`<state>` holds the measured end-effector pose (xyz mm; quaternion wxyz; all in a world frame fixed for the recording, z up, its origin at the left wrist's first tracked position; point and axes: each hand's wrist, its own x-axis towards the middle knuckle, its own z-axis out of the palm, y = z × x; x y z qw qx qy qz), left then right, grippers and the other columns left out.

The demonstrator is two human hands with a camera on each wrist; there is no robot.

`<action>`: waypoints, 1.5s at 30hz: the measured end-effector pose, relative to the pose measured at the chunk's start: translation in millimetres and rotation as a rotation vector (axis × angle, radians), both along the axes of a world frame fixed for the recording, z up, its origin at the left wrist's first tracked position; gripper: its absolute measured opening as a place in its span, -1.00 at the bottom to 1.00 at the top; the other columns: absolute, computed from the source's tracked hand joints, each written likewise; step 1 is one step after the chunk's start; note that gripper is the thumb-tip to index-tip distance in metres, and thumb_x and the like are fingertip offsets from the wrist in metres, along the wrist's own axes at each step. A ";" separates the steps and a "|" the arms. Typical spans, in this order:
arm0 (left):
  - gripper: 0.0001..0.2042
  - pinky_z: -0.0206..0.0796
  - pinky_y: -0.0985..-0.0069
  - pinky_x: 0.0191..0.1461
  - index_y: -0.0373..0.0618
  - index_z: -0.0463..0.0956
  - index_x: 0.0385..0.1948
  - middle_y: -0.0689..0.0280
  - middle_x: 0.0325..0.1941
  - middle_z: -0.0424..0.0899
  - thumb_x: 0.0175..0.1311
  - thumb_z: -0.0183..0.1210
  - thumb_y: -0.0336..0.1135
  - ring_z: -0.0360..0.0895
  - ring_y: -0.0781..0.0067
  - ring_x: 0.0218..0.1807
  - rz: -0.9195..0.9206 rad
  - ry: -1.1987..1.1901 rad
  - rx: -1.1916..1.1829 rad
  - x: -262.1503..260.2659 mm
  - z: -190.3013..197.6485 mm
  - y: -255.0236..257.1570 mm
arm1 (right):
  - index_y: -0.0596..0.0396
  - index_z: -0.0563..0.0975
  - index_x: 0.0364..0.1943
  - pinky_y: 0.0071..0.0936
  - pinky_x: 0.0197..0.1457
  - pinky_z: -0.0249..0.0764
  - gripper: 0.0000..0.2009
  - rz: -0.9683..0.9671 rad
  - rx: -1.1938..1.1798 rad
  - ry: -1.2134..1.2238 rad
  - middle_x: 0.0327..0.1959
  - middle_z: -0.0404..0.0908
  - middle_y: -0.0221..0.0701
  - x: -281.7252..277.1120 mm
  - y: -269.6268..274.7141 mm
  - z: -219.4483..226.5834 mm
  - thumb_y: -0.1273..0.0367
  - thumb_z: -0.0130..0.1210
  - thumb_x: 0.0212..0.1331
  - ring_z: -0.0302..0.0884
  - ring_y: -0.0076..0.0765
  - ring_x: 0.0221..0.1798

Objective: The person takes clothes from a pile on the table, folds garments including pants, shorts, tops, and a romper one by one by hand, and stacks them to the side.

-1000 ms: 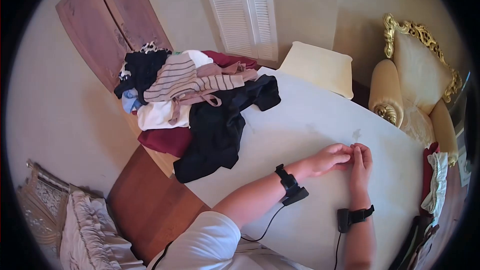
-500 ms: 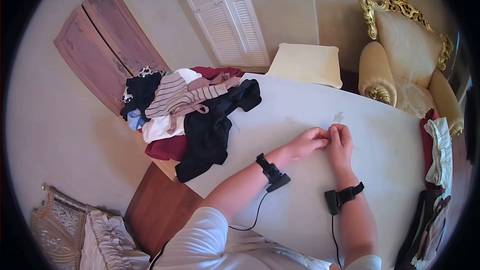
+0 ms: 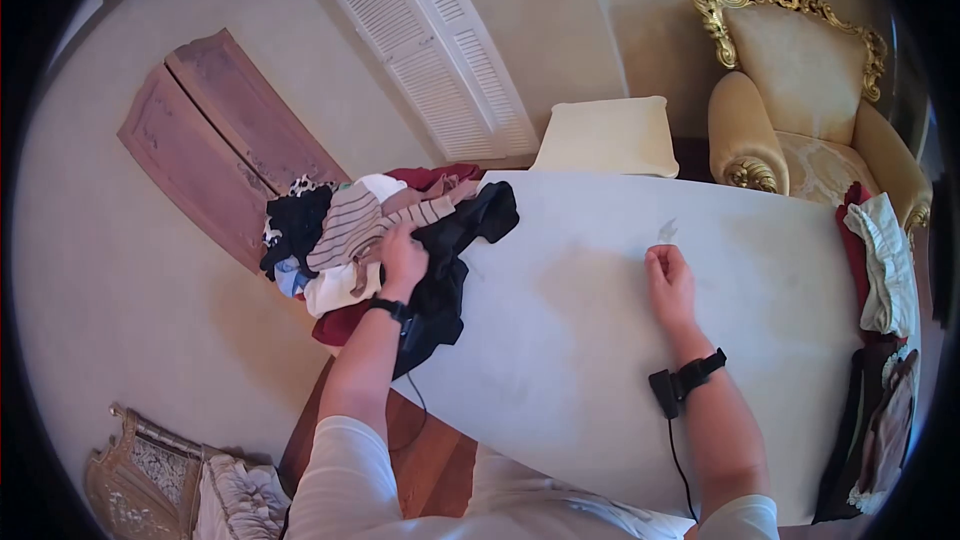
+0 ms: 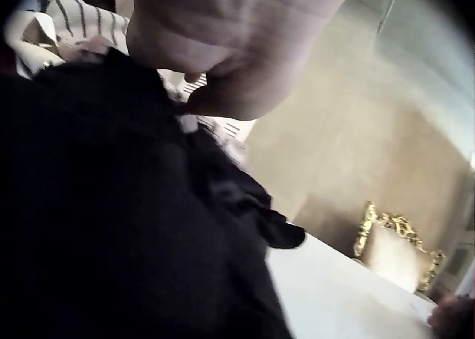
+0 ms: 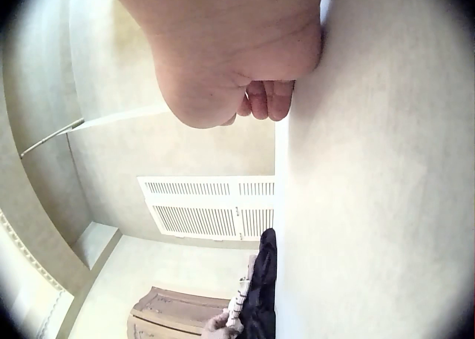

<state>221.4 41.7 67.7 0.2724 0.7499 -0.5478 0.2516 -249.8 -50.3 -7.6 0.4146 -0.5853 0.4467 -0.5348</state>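
Observation:
My left hand (image 3: 404, 260) is at the heap of clothes, over the meeting of a striped knit garment (image 3: 350, 225) and a black garment (image 3: 440, 290). From the left wrist, its palm and thumb show above the black cloth; the fingertips are mostly hidden, so I cannot tell whether they pinch any cloth. My right hand (image 3: 672, 285) rests on the white table (image 3: 560, 340), its fingers loosely curled with nothing in them. In the right wrist view these curled fingers (image 5: 269, 100) hang close to the tabletop.
White and dark red clothes (image 3: 340, 325) lie under the heap at the table's left end. A folded white garment (image 3: 885, 265) and dark ones (image 3: 870, 420) line the right edge. Beyond the table stand a cream stool (image 3: 605, 135) and a gilt armchair (image 3: 800, 90).
Both hands were together over the table. My left hand has left the right one and moved left to the clothes heap, while the right stays near its place. The head view has shifted.

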 end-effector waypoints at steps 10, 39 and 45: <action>-0.66 0.42 0.17 0.28 -0.04 0.68 0.00 0.06 0.00 0.71 0.15 0.19 -0.43 0.60 -0.08 0.13 0.201 0.196 0.127 78.5 6.6 41.8 | 0.21 0.57 -0.17 -0.43 -0.10 0.55 -0.84 -0.011 -0.030 -0.014 -0.33 0.66 -0.31 1.5 -3.2 -4.6 0.36 0.13 0.41 0.61 -0.43 -0.28; -0.77 0.46 0.44 0.01 -0.20 0.46 0.11 0.24 -0.13 0.65 0.59 0.03 -0.29 0.62 0.37 -0.03 -0.924 0.955 -0.613 -187.1 278.4 5.8 | 0.16 0.59 -0.16 -0.26 -0.01 0.56 -0.79 -0.013 0.003 0.019 -0.27 0.69 -0.16 -1.3 -6.0 -5.7 0.28 0.11 0.39 0.67 -0.09 -0.17; -0.82 0.50 0.44 0.02 -0.19 0.45 0.05 0.20 -0.10 0.67 0.59 0.02 -0.33 0.63 0.34 0.02 -1.163 1.281 -0.356 -248.6 234.1 -32.6 | 0.25 0.60 -0.04 -0.29 0.12 0.51 -0.58 0.098 0.050 -0.186 -0.15 0.71 -0.09 -1.1 -11.6 -2.8 0.10 0.10 0.42 0.66 -0.09 -0.02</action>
